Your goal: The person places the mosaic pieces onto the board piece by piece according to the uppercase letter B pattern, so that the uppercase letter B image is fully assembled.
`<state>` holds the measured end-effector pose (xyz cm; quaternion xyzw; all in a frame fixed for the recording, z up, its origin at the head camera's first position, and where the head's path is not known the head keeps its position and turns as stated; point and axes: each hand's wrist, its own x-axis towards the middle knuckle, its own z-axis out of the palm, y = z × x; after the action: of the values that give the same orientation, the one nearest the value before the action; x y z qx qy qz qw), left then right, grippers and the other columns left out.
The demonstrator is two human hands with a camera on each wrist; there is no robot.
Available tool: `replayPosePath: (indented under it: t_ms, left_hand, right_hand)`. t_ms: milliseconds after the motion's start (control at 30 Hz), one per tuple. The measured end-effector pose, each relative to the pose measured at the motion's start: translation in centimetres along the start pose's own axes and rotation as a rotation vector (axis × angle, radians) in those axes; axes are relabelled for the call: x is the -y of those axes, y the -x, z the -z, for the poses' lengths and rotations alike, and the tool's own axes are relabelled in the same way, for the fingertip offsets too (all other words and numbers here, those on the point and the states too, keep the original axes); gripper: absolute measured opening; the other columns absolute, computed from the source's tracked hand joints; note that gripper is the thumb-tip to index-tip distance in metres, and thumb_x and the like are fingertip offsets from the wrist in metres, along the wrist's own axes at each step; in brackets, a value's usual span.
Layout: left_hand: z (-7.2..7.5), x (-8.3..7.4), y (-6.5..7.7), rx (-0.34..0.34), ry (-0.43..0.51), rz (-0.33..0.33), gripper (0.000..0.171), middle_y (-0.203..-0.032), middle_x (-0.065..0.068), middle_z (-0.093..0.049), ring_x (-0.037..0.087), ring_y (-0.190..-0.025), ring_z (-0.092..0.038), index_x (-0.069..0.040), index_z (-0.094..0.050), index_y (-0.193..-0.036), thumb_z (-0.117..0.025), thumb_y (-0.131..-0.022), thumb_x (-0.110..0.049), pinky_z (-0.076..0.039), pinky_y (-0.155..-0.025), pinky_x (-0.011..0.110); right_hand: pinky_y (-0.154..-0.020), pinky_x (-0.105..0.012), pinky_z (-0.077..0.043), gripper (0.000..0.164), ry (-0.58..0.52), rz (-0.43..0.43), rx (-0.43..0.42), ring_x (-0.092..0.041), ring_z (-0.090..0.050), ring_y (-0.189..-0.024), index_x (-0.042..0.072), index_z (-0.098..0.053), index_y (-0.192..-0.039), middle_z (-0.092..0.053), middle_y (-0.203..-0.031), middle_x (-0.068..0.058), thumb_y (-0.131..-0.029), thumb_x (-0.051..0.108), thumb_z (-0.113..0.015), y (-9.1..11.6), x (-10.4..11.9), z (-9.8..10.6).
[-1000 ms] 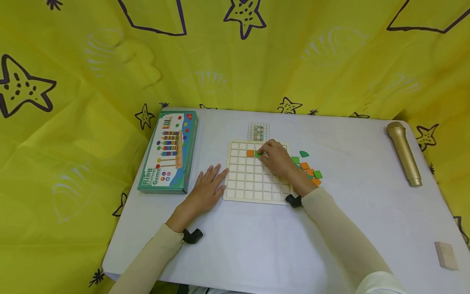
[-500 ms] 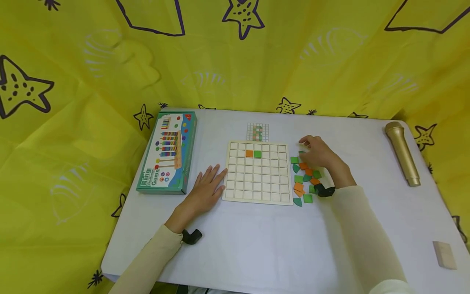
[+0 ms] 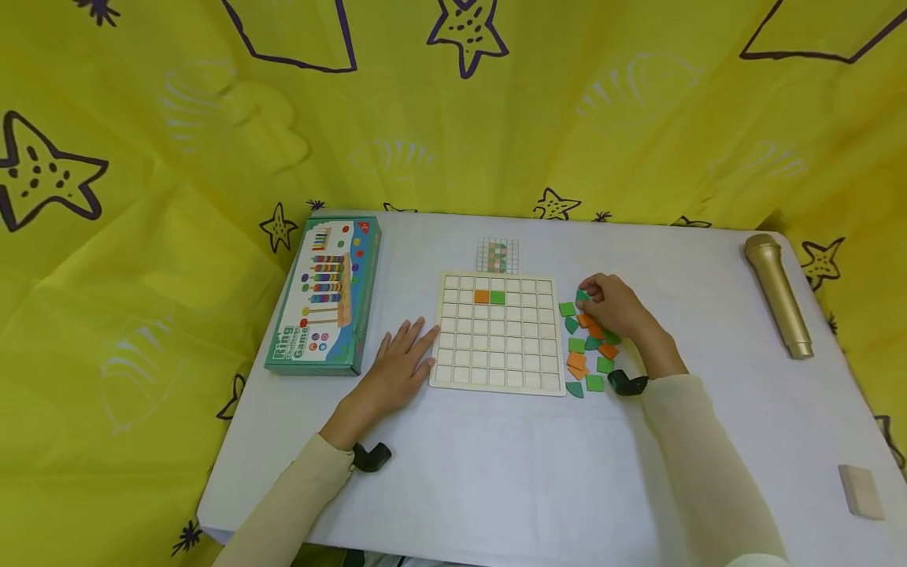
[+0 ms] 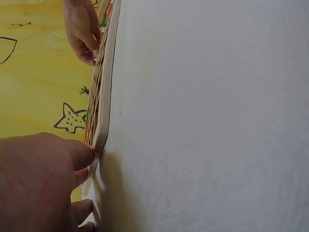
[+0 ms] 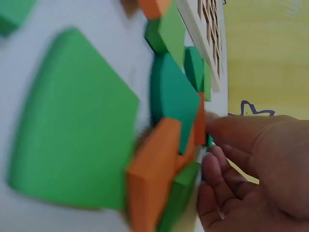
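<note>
My left hand (image 3: 401,367) lies spread on the table, its fingertips touching the left edge of a wooden grid board (image 3: 453,378). In the left wrist view, the thumb of that hand is against the board's rim (image 4: 107,96). One orange square tile (image 3: 482,297) and one green square tile (image 3: 497,298) sit side by side in the board's second row. Right of the board, my right hand (image 3: 618,307) pinches a dark green quarter-circle tile (image 3: 583,296) between thumb and fingers. Loose green and orange tiles (image 3: 577,345) lie just below it; the right wrist view shows them close up.
A small pattern card (image 3: 497,255) lies beyond the board's far edge. At the left stands a green ring game box (image 3: 322,295). A gold microphone (image 3: 779,298) and a pale wooden block (image 3: 861,492) lie at the right. Yellow cloth (image 3: 425,118) hangs behind the table.
My right hand has let go of the green square tile on the board, moved right to the loose tiles, and closed on the dark green quarter-circle. My left hand stays put.
</note>
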<state>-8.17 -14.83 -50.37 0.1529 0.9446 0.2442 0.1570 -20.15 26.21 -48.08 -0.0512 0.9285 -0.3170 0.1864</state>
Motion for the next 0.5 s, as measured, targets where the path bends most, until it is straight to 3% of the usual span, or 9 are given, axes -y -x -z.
replayPosePath:
  t_ms: [500]
  left_hand:
    - [-0.3,0.2,-0.1,-0.02,-0.02,-0.006,0.06,-0.178,0.009,-0.011,0.034,-0.165,-0.004,-0.023,-0.024,-0.17,-0.04,-0.114,-0.037,-0.004,-0.129,0.064]
  right_hand:
    - [-0.112,-0.059,-0.043,0.038,-0.011,0.046,-0.107,-0.042,-0.051,-0.122,-0.008,-0.052,-0.141,-0.048,-0.135,-0.028,-0.111,0.016,-0.054,-0.2,0.7,-1.6]
